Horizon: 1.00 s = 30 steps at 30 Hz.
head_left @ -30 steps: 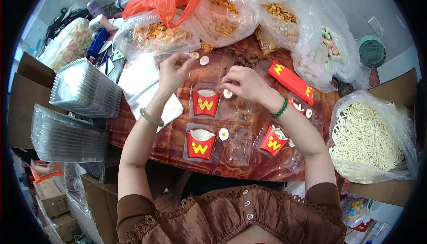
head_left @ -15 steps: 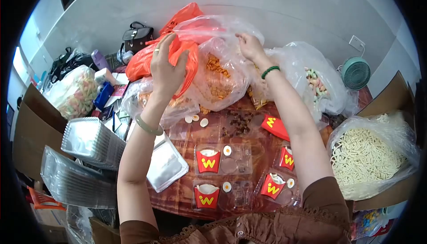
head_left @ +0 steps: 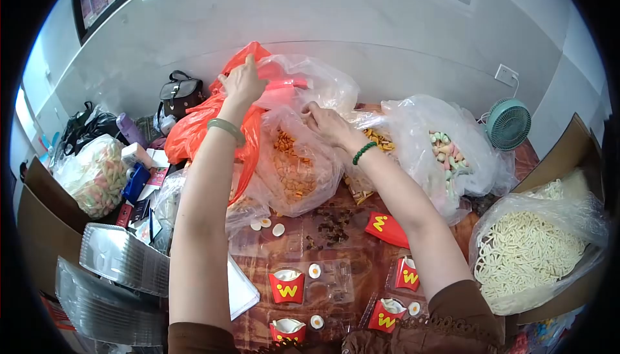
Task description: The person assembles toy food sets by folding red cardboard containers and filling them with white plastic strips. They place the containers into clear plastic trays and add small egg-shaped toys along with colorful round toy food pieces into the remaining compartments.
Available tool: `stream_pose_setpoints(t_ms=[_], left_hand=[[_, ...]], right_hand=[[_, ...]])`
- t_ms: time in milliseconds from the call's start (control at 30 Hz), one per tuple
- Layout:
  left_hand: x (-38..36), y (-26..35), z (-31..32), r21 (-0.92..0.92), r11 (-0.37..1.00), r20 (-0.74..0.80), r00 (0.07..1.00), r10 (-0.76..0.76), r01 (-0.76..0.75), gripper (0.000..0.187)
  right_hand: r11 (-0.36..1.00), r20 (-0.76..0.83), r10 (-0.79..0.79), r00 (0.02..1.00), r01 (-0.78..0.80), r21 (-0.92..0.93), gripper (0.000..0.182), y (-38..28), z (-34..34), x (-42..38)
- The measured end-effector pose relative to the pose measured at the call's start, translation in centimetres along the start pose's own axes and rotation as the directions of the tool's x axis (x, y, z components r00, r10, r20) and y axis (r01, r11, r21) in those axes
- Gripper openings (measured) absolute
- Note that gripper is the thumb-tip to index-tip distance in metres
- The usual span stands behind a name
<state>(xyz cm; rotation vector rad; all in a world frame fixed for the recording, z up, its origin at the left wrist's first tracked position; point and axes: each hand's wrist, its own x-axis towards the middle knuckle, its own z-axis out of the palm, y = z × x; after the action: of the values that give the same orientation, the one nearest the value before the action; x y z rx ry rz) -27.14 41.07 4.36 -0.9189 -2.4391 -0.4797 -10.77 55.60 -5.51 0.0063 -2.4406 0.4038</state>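
My left hand [head_left: 245, 84] reaches to the upper edge of a red plastic bag [head_left: 206, 125]. Its thumb and a raised finger are spread apart; the other fingers are partly hidden. My right hand [head_left: 328, 125] has bent fingers closed on the clear plastic bag [head_left: 303, 180], near its upper right side. Orange and tan snack pieces [head_left: 290, 147] lie inside this bag. The bag's loose upper plastic [head_left: 323, 83] stands up between and behind my hands. Another clear bag [head_left: 361, 189] of yellowish pieces sits under my right forearm.
Red cartons [head_left: 287, 286] in clear trays and egg-shaped candies [head_left: 314, 271] lie in front. Dark small pieces [head_left: 332, 225] are scattered mid-table. Pastel sweets [head_left: 449, 154] fill a bag at right, beside a green fan [head_left: 509, 123]. A box [head_left: 575, 154] holds pale sticks [head_left: 529, 251]; stacked plastic trays [head_left: 119, 257] stand left.
My left hand has turned and its fingers point up at the red bag's edge. My right hand has moved lower and left along the clear bag. The head view has tilted upward.
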Motion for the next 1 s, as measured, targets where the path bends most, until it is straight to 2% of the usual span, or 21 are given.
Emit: stream_pose_setpoints(t_ms=[33,67,133,167,200,233,267,333,367,400,433,467,500,567,600,767,867,900,933,967,1000], left_hand=[[0.4,0.0,0.4,-0.079,0.997,0.119,0.992,0.032,-0.023,0.044],[0.4,0.3,1.2,-0.078,0.997,0.125,0.991,0.039,-0.030,0.044],[-0.9,1.8,1.0,-0.226,0.966,-0.080,0.991,0.111,-0.126,0.024],[-1.4,2.5,0.8,-0.220,0.967,-0.078,0.990,0.116,-0.131,0.024],[-2.1,3.3,0.3,-0.311,0.934,-0.108,0.983,0.148,-0.175,0.024],[-2.7,4.1,0.0,-0.400,0.890,-0.139,0.975,0.175,-0.217,0.023],[-3.2,4.9,-0.4,-0.471,0.845,-0.190,0.964,0.185,-0.255,0.020],[-3.8,6.1,-1.4,-0.524,0.814,-0.204,0.965,0.166,-0.251,0.019],[-4.0,6.5,-2.0,-0.573,0.780,-0.223,0.964,0.145,-0.250,0.018],[-4.3,6.7,-2.4,-0.574,0.780,-0.223,0.964,0.145,-0.250,0.018],[-4.7,6.9,-2.8,-0.631,0.742,-0.198,0.972,0.127,-0.226,0.016],[-5.1,7.1,-3.1,-0.686,0.700,-0.171,0.979,0.112,-0.200,0.014],[-5.7,7.5,-3.3,-0.686,0.699,-0.170,0.979,0.116,-0.202,0.014],[-7.0,8.3,-3.3,-0.754,0.605,-0.190,0.966,0.175,-0.258,0.009],[-7.3,8.5,-3.0,-0.818,0.531,-0.147,0.972,0.182,-0.223,0.005],[-12.5,10.0,-3.1,-0.818,0.421,-0.216,0.887,0.408,-0.393,0.004],[-16.5,10.6,-3.8,-0.840,0.379,-0.160,0.845,0.511,-0.388,0.007],[-17.5,10.6,-3.6,-0.844,0.354,-0.156,0.817,0.555,-0.402,0.009],[-18.4,10.5,-3.3,-0.849,0.328,-0.153,0.787,0.597,-0.413,0.011],[-19.3,10.5,-3.0,-0.864,0.277,-0.165,0.756,0.633,-0.420,0.016],[-20.1,10.5,-2.8,-0.877,0.249,-0.166,0.745,0.647,-0.411,0.017]], right_hand=[[0.951,0.221,0.195,0.956,-0.239,0.196,0.016,-0.5,-0.3,0.1],[0.948,0.219,0.203,0.954,-0.247,0.198,0.016,-0.9,-0.2,0.2],[0.966,-0.032,0.183,0.983,-0.174,0.194,0.014,-1.4,0.0,0.7],[0.964,-0.036,0.187,0.982,-0.176,0.200,0.014,-1.6,-0.2,1.1],[0.993,-0.236,-0.073,0.969,0.094,0.077,0.016,-1.8,-0.6,1.6],[0.939,-0.386,-0.339,0.858,0.329,-0.095,0.019,-1.7,-0.6,1.9],[0.941,-0.386,-0.336,0.859,0.327,-0.091,0.019,-1.7,-0.3,2.3],[0.956,-0.483,-0.144,0.864,0.247,0.158,0.020,-1.1,0.4,3.1],[0.956,-0.482,-0.142,0.865,0.246,0.159,0.020,-0.2,0.6,3.4],[0.966,-0.298,0.169,0.939,-0.098,0.238,0.022,1.5,0.9,3.6],[0.865,-0.095,0.471,0.877,-0.438,0.246,0.024,2.3,0.4,3.6],[0.867,0.159,0.385,0.909,-0.415,0.275,0.034,3.6,-0.8,3.0],[0.866,0.157,0.387,0.909,-0.417,0.276,0.034,4.2,-0.7,2.7],[0.834,0.296,0.481,0.825,-0.535,0.136,0.044,5.4,-0.2,2.2],[0.832,0.298,0.484,0.823,-0.539,0.136,0.044,4.0,-1.1,2.2],[0.862,0.068,0.425,0.903,-0.381,-0.333,0.038,-1.2,-9.7,-4.9],[0.762,-0.015,0.329,0.944,-0.275,-0.586,0.038,-7.1,-10.3,-2.4],[0.766,-0.003,0.332,0.943,-0.272,-0.582,0.038,-5.8,-8.9,-2.7],[0.910,-0.201,0.408,0.891,-0.414,0.014,0.045,-3.5,-6.4,-3.2],[0.733,-0.299,0.568,0.767,-0.307,0.607,0.053,-1.3,-3.9,-3.5],[0.726,-0.285,0.575,0.767,-0.319,0.609,0.053,0.3,-2.3,-4.3]])
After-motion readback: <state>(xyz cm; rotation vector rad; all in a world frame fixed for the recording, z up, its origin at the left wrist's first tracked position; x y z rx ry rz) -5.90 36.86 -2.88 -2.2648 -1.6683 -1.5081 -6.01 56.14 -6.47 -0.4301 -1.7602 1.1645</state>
